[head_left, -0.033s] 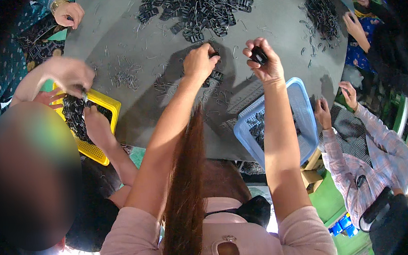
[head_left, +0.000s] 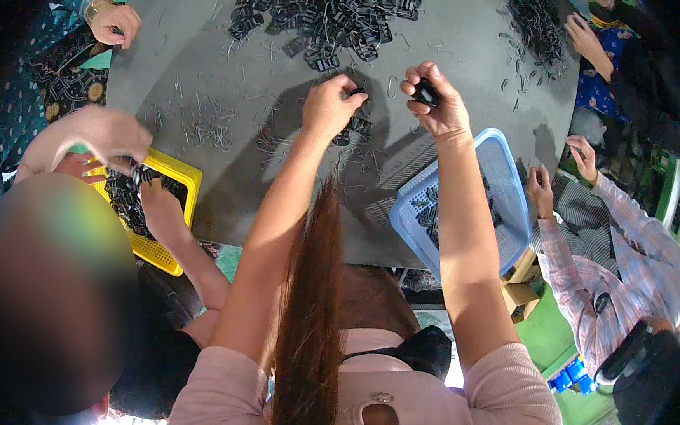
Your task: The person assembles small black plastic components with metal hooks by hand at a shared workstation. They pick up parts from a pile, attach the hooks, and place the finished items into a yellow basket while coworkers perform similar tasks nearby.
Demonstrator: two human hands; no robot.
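My left hand (head_left: 329, 105) is closed in a pinch on a small black plastic piece (head_left: 357, 92), mostly hidden by the fingers. To its right my right hand (head_left: 441, 105) is raised palm-up, fingers curled round a shiny black plastic piece (head_left: 426, 93). Just below my left hand, a few black clip-like pieces (head_left: 350, 131) lie on the grey table (head_left: 278, 216) among loose thin metal hooks (head_left: 364, 163). Beneath my right forearm stands a light blue plastic basket (head_left: 514, 194), partly filled with dark pieces.
A large heap of black clip-like pieces (head_left: 343, 13) lies at the far middle. Metal hooks (head_left: 210, 131) are scattered left; a dark pile (head_left: 537, 25) sits far right. A co-worker's hands work over a yellow basket (head_left: 187, 175). Other people's hands (head_left: 541, 191) rest around the table edge.
My left hand has shifted slightly left, and my right hand slightly left and down, both keeping their black pieces. The co-worker's hand over the yellow basket has moved a little.
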